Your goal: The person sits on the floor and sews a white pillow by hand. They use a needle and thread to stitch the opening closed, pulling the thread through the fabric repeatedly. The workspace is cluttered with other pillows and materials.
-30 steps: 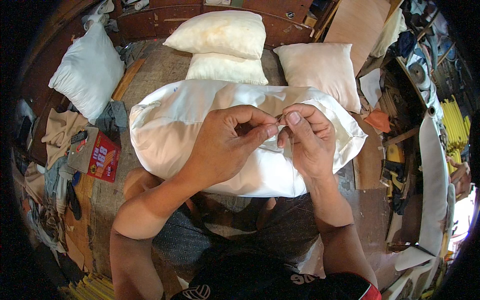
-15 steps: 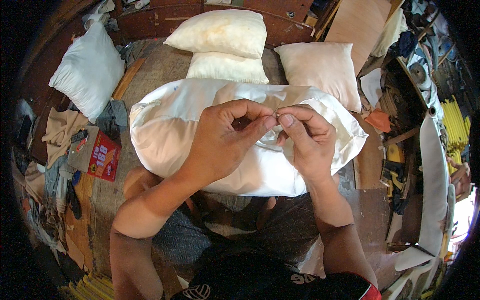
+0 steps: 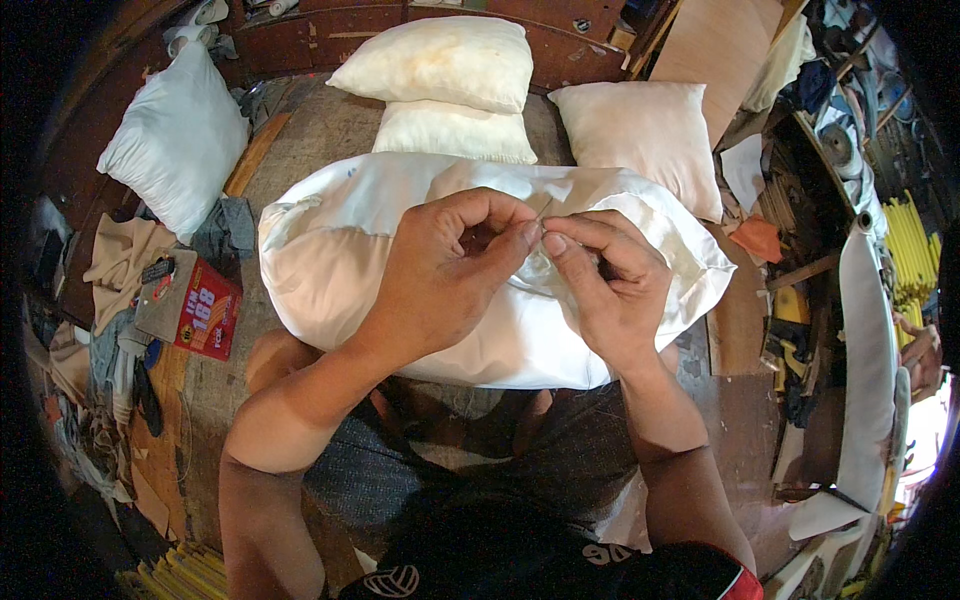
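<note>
Over a large stuffed white cushion (image 3: 480,350) lying across my lap, my two hands meet, fingertip to fingertip. Thumb and forefinger of my left hand (image 3: 435,275) pinch a thin needle (image 3: 545,207), whose end sticks up above the fingertips. My right hand (image 3: 615,280) is closed in a pinch right beside it, on what looks like the end of a fine thread, mostly hidden by the fingers. The cushion's cover has loose, folded fabric at its right part, behind and beside my right hand.
Two stacked off-white pillows (image 3: 440,65) lie beyond the cushion, with a beige pillow (image 3: 640,130) to their right and a white pillow (image 3: 180,140) far left. A red-and-brown box (image 3: 205,310) and cloth scraps (image 3: 125,260) sit at left. Another person's hand (image 3: 922,350) shows at the right edge.
Both hands have shifted slightly left and the fingertips have parted a little. The needle now stands out more clearly above the left fingertips.
</note>
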### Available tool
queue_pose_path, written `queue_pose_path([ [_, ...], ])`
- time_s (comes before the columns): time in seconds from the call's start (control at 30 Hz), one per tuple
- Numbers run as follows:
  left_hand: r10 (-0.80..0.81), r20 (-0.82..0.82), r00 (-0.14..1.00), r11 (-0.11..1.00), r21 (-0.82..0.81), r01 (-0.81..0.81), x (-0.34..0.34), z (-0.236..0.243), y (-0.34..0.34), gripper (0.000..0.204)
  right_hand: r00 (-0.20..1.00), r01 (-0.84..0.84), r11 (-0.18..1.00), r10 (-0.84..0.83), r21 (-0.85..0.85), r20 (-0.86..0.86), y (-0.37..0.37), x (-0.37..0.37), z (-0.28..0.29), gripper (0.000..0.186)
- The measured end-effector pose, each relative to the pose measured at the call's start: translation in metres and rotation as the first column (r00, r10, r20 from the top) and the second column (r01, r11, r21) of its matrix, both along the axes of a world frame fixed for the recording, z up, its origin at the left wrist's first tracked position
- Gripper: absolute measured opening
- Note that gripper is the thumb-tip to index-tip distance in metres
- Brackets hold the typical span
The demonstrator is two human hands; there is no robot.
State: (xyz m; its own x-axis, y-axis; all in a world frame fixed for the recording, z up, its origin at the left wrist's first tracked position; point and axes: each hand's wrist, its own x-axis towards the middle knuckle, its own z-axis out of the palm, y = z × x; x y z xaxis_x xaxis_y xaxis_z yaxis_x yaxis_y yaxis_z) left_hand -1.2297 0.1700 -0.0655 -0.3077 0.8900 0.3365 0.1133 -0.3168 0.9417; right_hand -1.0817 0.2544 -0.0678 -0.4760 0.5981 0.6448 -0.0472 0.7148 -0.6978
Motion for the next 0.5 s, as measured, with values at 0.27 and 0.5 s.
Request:
queue_pose_path([
  [0.27, -0.004, 0.0, 1.0, 1.0, -0.02, 0.004, 0.0012, -0.0002, -0.0008, 0.011, 0.999, -0.033, 0.997, 0.033, -0.067, -0.008, 0.003, 0.002, -0.0007, 0.009],
  [0.5, -0.011, 0.018, 1.0, 0.999, -0.032, 0.011, 0.0035, 0.0026, -0.0026, 0.012, 0.965, -0.234, 0.856, 0.145, -0.461, -0.219, 0.002, 0.0015, -0.0003, 0.014],
])
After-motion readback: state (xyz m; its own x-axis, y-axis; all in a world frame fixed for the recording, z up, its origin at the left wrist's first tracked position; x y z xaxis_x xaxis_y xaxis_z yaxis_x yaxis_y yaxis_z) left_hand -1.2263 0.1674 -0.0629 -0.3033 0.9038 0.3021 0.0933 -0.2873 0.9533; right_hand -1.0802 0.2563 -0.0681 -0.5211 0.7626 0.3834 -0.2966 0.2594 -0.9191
